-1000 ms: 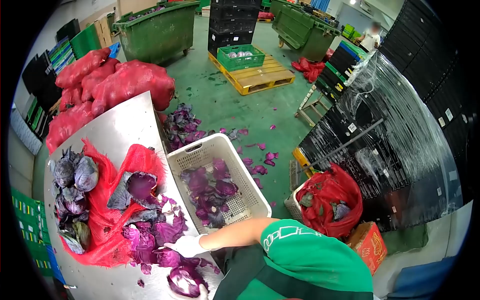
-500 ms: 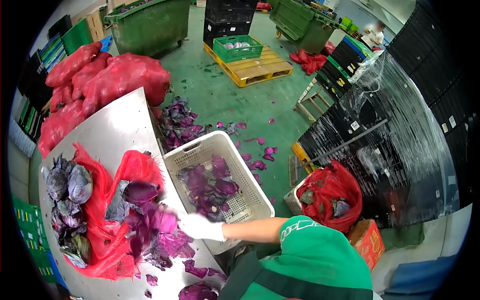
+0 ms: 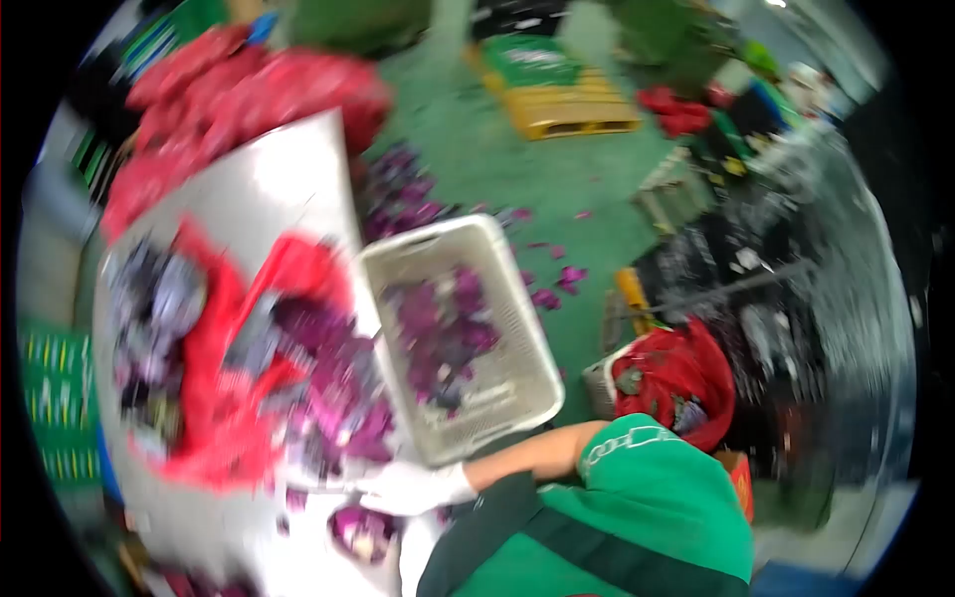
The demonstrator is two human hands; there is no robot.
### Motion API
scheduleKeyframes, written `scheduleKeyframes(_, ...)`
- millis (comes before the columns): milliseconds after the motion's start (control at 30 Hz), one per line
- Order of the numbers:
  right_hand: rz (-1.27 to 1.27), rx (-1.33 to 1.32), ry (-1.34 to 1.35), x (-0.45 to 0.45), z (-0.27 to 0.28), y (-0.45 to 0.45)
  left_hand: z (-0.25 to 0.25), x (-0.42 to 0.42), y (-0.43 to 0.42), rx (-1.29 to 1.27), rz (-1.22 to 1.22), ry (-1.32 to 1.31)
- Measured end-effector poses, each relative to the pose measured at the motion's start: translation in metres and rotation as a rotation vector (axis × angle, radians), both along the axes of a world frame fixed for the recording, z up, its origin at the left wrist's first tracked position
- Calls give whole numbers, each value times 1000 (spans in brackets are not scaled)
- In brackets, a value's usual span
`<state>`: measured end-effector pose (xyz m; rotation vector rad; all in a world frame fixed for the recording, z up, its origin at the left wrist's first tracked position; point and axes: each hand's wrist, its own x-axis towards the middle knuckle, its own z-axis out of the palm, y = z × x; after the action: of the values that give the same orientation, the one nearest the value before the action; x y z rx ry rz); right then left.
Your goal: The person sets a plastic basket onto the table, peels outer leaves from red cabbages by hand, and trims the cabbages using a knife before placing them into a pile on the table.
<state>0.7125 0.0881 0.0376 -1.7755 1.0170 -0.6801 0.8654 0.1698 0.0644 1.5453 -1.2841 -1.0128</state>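
Note:
My right hand, in a white glove, reaches left over the metal table. Its fingers are smeared by motion; a thin pale streak lies at their tips, too blurred to name. Just below it sits a trimmed purple cabbage. A pale blurred shape beside that cabbage may be my left hand, but its fingers do not show. Loose purple cabbage leaves are heaped above my right hand. Left of them, red mesh netting is spread out, with several whole cabbages along its far side.
A white plastic crate holding cabbage leaves stands against the table's right side. Fallen leaves litter the green floor. Full red sacks are piled behind the table. To the right are a red-lined basket and wrapped black crates.
My right hand has moved from the leaf heap down toward the near end of the table, by the trimmed cabbage. The whole view has shifted and blurred; the purple leaves stay on the table.

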Motion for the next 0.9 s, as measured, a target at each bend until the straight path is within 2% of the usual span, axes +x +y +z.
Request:
scheduleKeyframes(33, 143, -6, 104, 7, -5, 2, -5, 5, 10, 30, 17, 104)
scheduleKeyframes(67, 140, 36, 92, 11, -5, 8, -11, 9, 24, 59, 51, 195)
scheduleKeyframes(100, 364, 44, 380, 9, 31, -2, -25, 10, 38, 106, 108, 203)
scheduleKeyframes(133, 372, -447, 311, 16, -18, 16, -39, 10, 52, 153, 166, 214)
scheduleKeyframes(167, 330, -593, 181, 17, -35, 20, -31, 8, 54, 180, 160, 179)
scheduleKeyframes(200, 218, -193, 109, 18, -37, 20, -23, 5, 54, 206, 154, 145)
scheduleKeyframes(233, 141, -39, -85, 18, -11, 11, -8, 0, 51, 244, 200, 33)
scheduleKeyframes(267, 198, 115, -17, 18, 1, 2, -5, 2, 46, 224, 253, -128)
scheduleKeyframes(300, 189, 309, -128, 20, -12, 3, 1, 2, 45, 231, 270, -201)
scheduleKeyframes(333, 183, 231, -183, 20, -11, 0, 7, 2, 43, 240, 288, -273)
scheduleKeyframes(367, 221, 308, -91, 15, -7, -4, 12, 3, 41, 251, 307, -345)
scheduleKeyframes(433, 188, 297, -188, 12, -10, 0, 12, 1, 42, 209, 349, -335)
scheduleKeyframes(500, 214, 111, -76, 4, 4, 2, 14, 3, 42, 252, 329, -337)
scheduleKeyframes(600, 286, -37, 68, -3, 21, 8, 14, 9, 41, 164, 234, -455)
scheduleKeyframes(633, 338, -80, 157, -4, 28, 9, 16, 10, 41, 165, 235, -442)
scheduleKeyframes(667, 371, -219, 131, -2, 28, 8, 20, 11, 40, 186, 220, -411)
scheduleKeyframes(700, 373, -220, 140, 0, 31, 4, 21, 14, 39, 205, 204, -382)
scheduleKeyframes(767, 519, -358, 337, 4, 36, -5, 14, 18, 38, 158, 188, -296)
scheduleKeyframes(833, 543, -419, 342, 8, 29, -13, 11, 21, 39, 189, 211, -81)
scheduleKeyframes(900, 608, -415, 370, 9, 24, -19, 8, 23, 38, 185, 217, -166)
